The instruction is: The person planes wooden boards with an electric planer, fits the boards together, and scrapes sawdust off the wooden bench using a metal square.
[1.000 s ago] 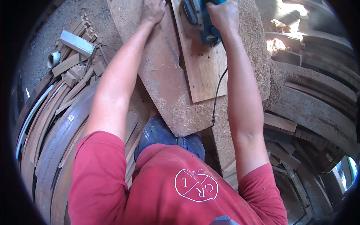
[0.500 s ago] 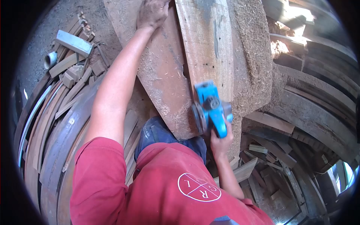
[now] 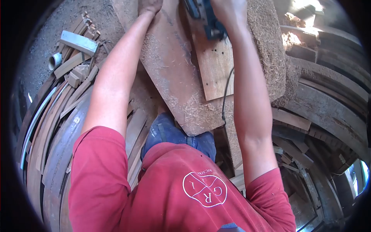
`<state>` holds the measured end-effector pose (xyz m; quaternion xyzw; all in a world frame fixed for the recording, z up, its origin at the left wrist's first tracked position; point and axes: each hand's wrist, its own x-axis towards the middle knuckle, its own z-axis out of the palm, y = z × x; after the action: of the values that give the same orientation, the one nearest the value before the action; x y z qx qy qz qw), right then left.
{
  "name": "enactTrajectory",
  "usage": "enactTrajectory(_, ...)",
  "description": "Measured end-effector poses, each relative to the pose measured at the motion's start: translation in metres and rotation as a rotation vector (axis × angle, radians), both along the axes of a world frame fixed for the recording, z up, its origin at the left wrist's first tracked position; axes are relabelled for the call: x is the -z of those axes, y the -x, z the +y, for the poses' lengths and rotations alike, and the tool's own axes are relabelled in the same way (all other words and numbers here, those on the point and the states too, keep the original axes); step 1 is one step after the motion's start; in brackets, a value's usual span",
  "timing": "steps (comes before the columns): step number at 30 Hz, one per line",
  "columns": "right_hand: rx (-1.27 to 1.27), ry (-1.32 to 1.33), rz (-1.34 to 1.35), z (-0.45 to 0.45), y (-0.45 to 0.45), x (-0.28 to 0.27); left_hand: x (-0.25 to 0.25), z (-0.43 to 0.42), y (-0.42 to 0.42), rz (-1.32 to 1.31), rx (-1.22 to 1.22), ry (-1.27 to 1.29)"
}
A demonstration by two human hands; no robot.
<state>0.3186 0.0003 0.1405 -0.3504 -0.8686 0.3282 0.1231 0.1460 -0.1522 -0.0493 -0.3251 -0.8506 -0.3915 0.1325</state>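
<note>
My right hand (image 3: 230,13) is wrapped round a blue electric planer (image 3: 213,30) at the top edge of the view. The planer's front end is cut off there. Beneath it lies a pale wooden plank (image 3: 216,73) with small dark holes, on a wider brown board (image 3: 166,77) strewn with shavings. From near the plank a black cord (image 3: 224,102) hangs down past its near end. My left hand (image 3: 150,5) is over the wide board's far left part; its fingers are cut off by the frame's edge.
Heaped shavings (image 3: 268,50) border the board on the right. Stacked long boards (image 3: 58,147) and offcuts (image 3: 79,73) lie to the left, with a short white pipe (image 3: 55,61). More timber (image 3: 324,112) is piled at the right.
The planer and my right hand have moved forward along the plank, from its near end to the top edge. My left hand has shifted slightly up and left in view.
</note>
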Motion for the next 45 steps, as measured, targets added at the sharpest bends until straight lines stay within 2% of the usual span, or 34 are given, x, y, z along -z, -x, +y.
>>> enactTrajectory(1, -0.071, 0.030, 0.132, -0.011, -0.028, -0.002, -0.004, 0.002, -0.003, 0.001, 0.005, 0.003)
enactTrajectory(2, -0.017, -0.001, -0.090, -0.015, -0.056, 0.019, -0.010, 0.006, -0.009, 0.040, 0.024, 0.124)
enactTrajectory(3, -0.071, -0.015, 0.083, -0.026, -0.092, 0.029, -0.015, 0.007, -0.016, 0.077, 0.041, 0.247)
enactTrajectory(4, 0.013, 0.037, -0.072, -0.052, -0.132, 0.006, -0.020, 0.007, -0.022, 0.074, 0.040, 0.249)
enactTrajectory(6, 0.060, 0.093, -0.061, -0.095, -0.222, -0.004, -0.030, 0.010, -0.027, 0.151, -0.003, 0.468)
enactTrajectory(7, 0.125, 0.255, -0.164, -0.112, -0.273, -0.008, -0.031, 0.012, -0.028, 0.010, 0.013, 0.373)
enactTrajectory(10, 0.129, 0.232, -0.216, -0.156, -0.385, -0.013, -0.037, 0.011, -0.028, 0.001, 0.002, 0.390)
enactTrajectory(14, 0.142, 0.207, -0.239, -0.147, -0.334, -0.023, -0.030, 0.013, -0.025, -0.030, 0.013, 0.294)
enactTrajectory(16, 0.154, 0.276, -0.208, -0.128, -0.273, -0.017, -0.027, 0.010, -0.020, -0.032, 0.003, 0.317)
enactTrajectory(18, 0.068, 0.191, -0.166, -0.107, -0.212, -0.005, -0.013, 0.008, -0.012, 0.005, 0.014, 0.232)
enactTrajectory(19, 0.021, 0.084, -0.079, -0.097, -0.174, -0.001, -0.005, 0.005, -0.009, -0.067, 0.021, 0.046)
enactTrajectory(23, -0.079, -0.052, 0.080, -0.044, -0.016, 0.026, 0.002, -0.012, 0.014, -0.171, 0.010, -0.069)
enactTrajectory(24, -0.005, -0.210, 0.054, -0.038, 0.018, 0.028, 0.001, -0.018, 0.017, -0.212, 0.011, -0.097)
enactTrajectory(25, -0.105, -0.193, -0.137, -0.013, 0.054, 0.064, 0.001, -0.025, 0.017, -0.245, 0.016, -0.118)
enactTrajectory(27, -0.211, -0.174, -0.322, -0.001, 0.077, 0.070, -0.002, -0.033, 0.018, -0.301, 0.027, -0.139)
enactTrajectory(29, -0.069, -0.107, -0.121, -0.023, 0.070, -0.006, -0.003, -0.036, 0.016, -0.341, 0.042, -0.145)
enactTrajectory(32, -0.151, -0.094, -0.160, -0.015, 0.003, 0.041, -0.002, -0.030, 0.012, -0.373, 0.050, -0.158)
enactTrajectory(33, -0.145, 0.011, 0.005, -0.037, -0.038, 0.024, -0.001, -0.030, 0.008, -0.377, 0.054, -0.158)
enactTrajectory(34, -0.108, 0.091, -0.036, -0.053, -0.081, 0.011, -0.012, -0.030, 0.000, -0.335, 0.022, -0.087)
enactTrajectory(36, -0.043, 0.085, -0.069, -0.086, -0.178, -0.003, -0.017, -0.030, -0.006, -0.351, 0.005, -0.107)
enactTrajectory(37, 0.025, 0.163, -0.214, -0.100, -0.231, -0.007, -0.020, -0.030, -0.008, -0.340, 0.017, -0.101)
enactTrajectory(39, 0.061, 0.244, -0.196, -0.122, -0.310, -0.013, -0.021, -0.028, -0.010, -0.304, 0.031, -0.115)
enactTrajectory(42, 0.045, 0.170, -0.219, -0.131, -0.319, -0.017, -0.018, -0.027, -0.011, -0.272, 0.037, -0.118)
enactTrajectory(44, 0.093, 0.251, -0.236, -0.122, -0.278, -0.016, -0.014, -0.027, -0.008, -0.267, 0.035, -0.145)
enactTrajectory(45, 0.067, 0.174, -0.216, -0.114, -0.243, -0.015, -0.016, -0.029, -0.010, -0.313, 0.040, -0.165)
